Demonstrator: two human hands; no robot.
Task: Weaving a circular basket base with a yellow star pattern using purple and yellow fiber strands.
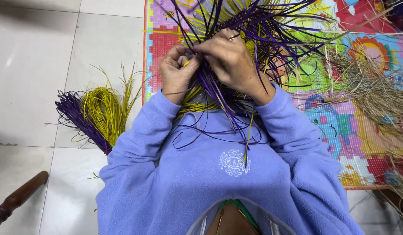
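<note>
I look straight down my lilac fleece top at both hands, raised close together over a half-woven piece of purple and yellow strips (253, 30). My left hand (177, 72) pinches a few strips, a yellow one among them, between thumb and fingers. Touching it, my right hand (234, 58), with a ring on one finger, grips purple strips of the same weave. Loose purple strip ends (227, 117) hang down onto my chest. The weave's centre is hidden behind my hands.
A bundle of yellow strips (103, 109) and one of purple strips (77, 115) lie on the pale floor tiles at my left. A colourful play mat (362, 126) lies under the work, with dry tan fibres (375, 93) at right. A dark wooden leg (16, 200) shows bottom left.
</note>
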